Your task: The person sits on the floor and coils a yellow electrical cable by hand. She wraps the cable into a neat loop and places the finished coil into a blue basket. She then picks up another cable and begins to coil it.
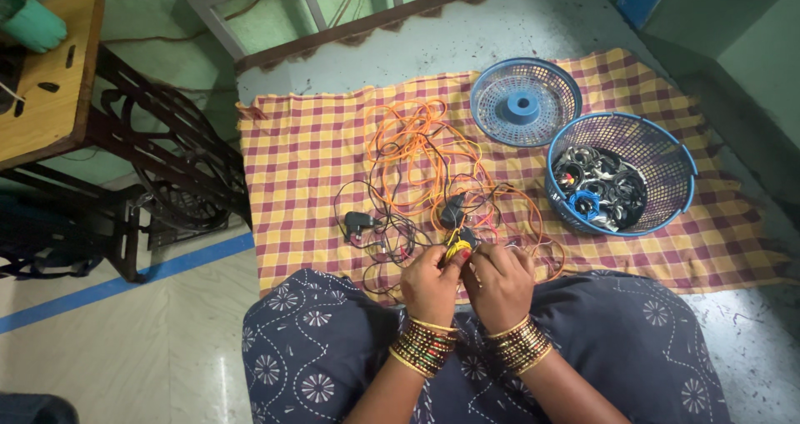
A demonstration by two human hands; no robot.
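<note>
Both hands meet at the near edge of the checked cloth (317, 141). The left hand (429, 284) and right hand (500, 278) pinch a small yellow plug (457, 246) between their fingertips; each grip is closed tight on it. This looks like the untangling step. The orange and black wires (421, 162) lie just past the hands, so pulling gently seems wise. A blue basket (685, 174) sits toward the right edge.

Both hands (467, 278) on tangled cables (425, 170)
</note>
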